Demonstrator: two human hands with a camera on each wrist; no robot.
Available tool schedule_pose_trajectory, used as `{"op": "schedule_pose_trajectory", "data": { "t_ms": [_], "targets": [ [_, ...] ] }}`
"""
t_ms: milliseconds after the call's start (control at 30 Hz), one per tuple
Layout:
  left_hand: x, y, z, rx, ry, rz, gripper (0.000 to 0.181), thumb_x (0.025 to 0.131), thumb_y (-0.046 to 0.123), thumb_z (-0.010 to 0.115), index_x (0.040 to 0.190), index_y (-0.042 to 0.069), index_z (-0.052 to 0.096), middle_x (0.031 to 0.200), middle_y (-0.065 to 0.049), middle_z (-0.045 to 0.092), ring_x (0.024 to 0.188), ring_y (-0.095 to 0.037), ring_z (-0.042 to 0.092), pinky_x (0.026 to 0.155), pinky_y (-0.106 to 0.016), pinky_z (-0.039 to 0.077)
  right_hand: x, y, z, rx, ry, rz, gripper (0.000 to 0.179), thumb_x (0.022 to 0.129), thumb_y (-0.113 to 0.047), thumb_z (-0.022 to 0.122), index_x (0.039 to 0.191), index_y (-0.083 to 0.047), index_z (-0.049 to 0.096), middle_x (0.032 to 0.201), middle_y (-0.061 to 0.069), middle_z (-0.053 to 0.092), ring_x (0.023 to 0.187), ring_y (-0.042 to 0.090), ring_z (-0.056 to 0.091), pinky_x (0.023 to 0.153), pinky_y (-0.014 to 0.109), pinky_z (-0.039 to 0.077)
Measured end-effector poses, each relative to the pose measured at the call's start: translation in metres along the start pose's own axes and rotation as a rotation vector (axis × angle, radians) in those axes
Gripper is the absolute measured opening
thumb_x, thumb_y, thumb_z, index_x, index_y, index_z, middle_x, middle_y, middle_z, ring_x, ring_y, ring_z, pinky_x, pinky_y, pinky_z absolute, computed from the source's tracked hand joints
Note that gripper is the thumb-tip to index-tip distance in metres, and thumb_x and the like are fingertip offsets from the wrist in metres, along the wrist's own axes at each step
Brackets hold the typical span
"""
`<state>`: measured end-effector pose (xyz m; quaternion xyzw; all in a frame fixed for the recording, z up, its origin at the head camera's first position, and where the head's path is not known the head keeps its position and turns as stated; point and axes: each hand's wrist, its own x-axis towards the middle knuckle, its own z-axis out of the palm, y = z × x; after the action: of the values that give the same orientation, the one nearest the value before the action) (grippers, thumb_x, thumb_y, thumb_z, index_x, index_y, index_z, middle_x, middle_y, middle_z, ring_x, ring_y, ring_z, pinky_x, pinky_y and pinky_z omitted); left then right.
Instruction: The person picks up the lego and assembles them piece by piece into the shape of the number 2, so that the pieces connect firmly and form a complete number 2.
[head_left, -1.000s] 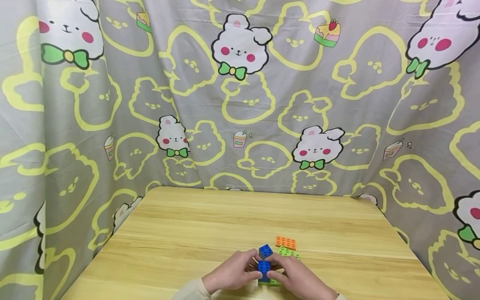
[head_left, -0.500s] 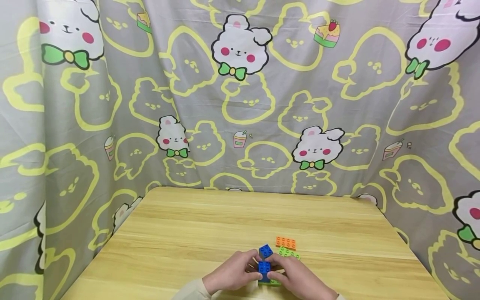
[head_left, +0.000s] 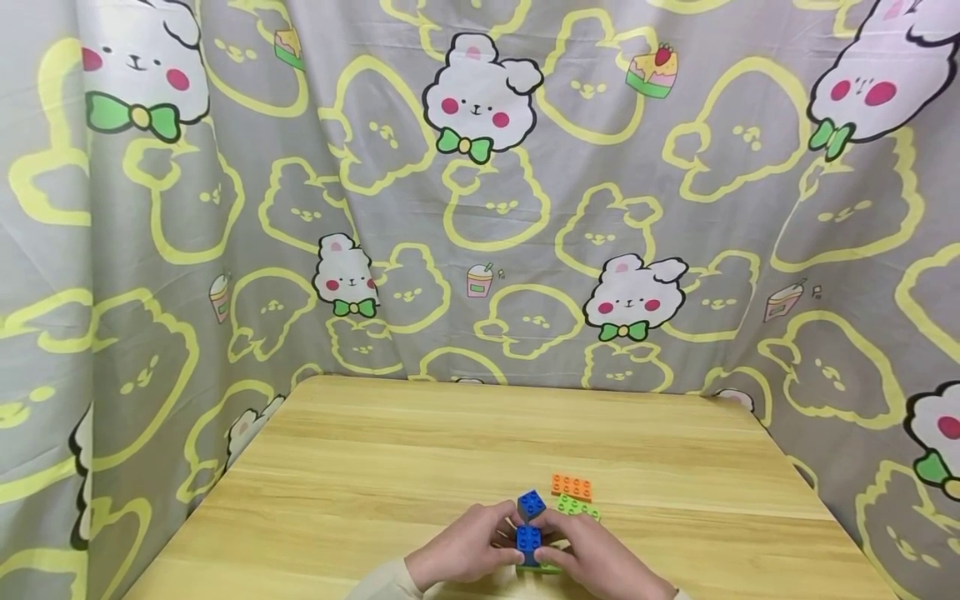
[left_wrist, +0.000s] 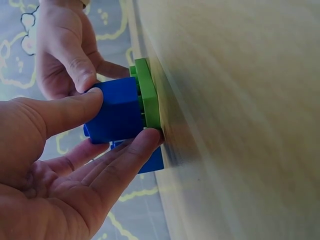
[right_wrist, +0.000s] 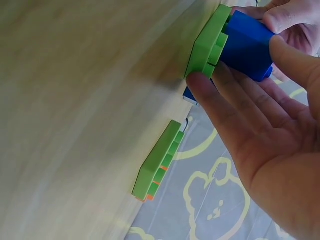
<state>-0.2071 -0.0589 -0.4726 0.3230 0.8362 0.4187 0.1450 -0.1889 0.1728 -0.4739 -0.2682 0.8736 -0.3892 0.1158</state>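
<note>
A blue brick (head_left: 528, 537) with studs on top stands at the studded side of a light green brick (left_wrist: 147, 90) near the front of the table. My left hand (head_left: 468, 542) holds it from the left, thumb on its near face and a fingertip at the green brick's edge in the left wrist view. From the right, my right hand (head_left: 592, 546) grips the same blue brick with its thumb close to the left one, fingers (right_wrist: 240, 95) reaching along the far side. Just beyond the fingers sits a second blue brick (head_left: 532, 503), turned at an angle.
Behind the right hand lie another light green brick (head_left: 577, 507) and an orange brick (head_left: 572, 486), close together on the wooden table (head_left: 420, 450). A grey curtain (head_left: 480, 208) with cartoon prints hangs around the table's back and sides.
The head view has shifted very slightly. Both hands stay around the blue brick, and the other bricks keep their places.
</note>
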Motion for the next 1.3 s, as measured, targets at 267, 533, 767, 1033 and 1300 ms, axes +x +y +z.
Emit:
{"op": "schedule_pose_trajectory", "data": {
  "t_ms": [267, 533, 767, 1033, 1300],
  "targets": [
    [0.0005, -0.0016, -0.0017, -0.047, -0.013, -0.035, 0.02, 0.091, 0.008, 0.077, 0.105, 0.011, 0.063, 0.103, -0.002, 0.076, 0.091, -0.005, 0.071, 0.077, -0.018, 0.056, 0.0007, 0.0021, 0.0008, 0.014, -0.009, 0.003, 0.028, 0.099, -0.032, 0.068, 0.123, -0.018, 0.067, 0.117, -0.003, 0.074, 0.105, 0.013, 0.071, 0.085, 0.037, 0.06],
    [-0.0013, -0.0051, -0.0041, -0.064, -0.048, -0.03, 0.024, 0.094, 0.013, 0.075, 0.114, 0.012, 0.061, 0.106, -0.004, 0.076, 0.091, -0.007, 0.073, 0.076, -0.02, 0.057, -0.0005, 0.0024, 0.0026, 0.026, -0.014, -0.008, 0.026, 0.1, -0.032, 0.066, 0.122, -0.019, 0.061, 0.117, -0.006, 0.072, 0.107, 0.011, 0.07, 0.087, 0.034, 0.058],
    [-0.0018, -0.0053, -0.0062, -0.068, -0.063, -0.011, 0.018, 0.097, 0.017, 0.071, 0.111, 0.016, 0.06, 0.105, -0.002, 0.077, 0.092, -0.005, 0.072, 0.078, -0.02, 0.056, -0.0013, 0.001, 0.0026, 0.039, -0.013, -0.019, 0.021, 0.1, -0.034, 0.065, 0.117, -0.023, 0.057, 0.116, -0.011, 0.07, 0.109, 0.009, 0.069, 0.089, 0.033, 0.058],
    [-0.0022, -0.004, -0.0044, -0.067, -0.03, 0.0, 0.013, 0.097, 0.017, 0.072, 0.106, 0.015, 0.063, 0.107, -0.003, 0.076, 0.093, -0.005, 0.071, 0.077, -0.019, 0.056, -0.001, -0.0003, 0.0024, 0.045, -0.007, 0.002, 0.02, 0.1, -0.034, 0.066, 0.115, -0.022, 0.06, 0.116, -0.011, 0.07, 0.109, 0.011, 0.069, 0.089, 0.039, 0.058],
    [-0.002, -0.0016, -0.0037, -0.076, -0.011, -0.01, 0.013, 0.095, 0.015, 0.074, 0.105, 0.015, 0.065, 0.105, -0.002, 0.076, 0.091, -0.005, 0.071, 0.076, -0.019, 0.056, -0.0001, 0.0007, 0.0022, 0.023, 0.018, -0.03, 0.019, 0.1, -0.034, 0.066, 0.115, -0.024, 0.062, 0.115, -0.011, 0.072, 0.107, 0.011, 0.07, 0.089, 0.038, 0.059]
  ]
}}
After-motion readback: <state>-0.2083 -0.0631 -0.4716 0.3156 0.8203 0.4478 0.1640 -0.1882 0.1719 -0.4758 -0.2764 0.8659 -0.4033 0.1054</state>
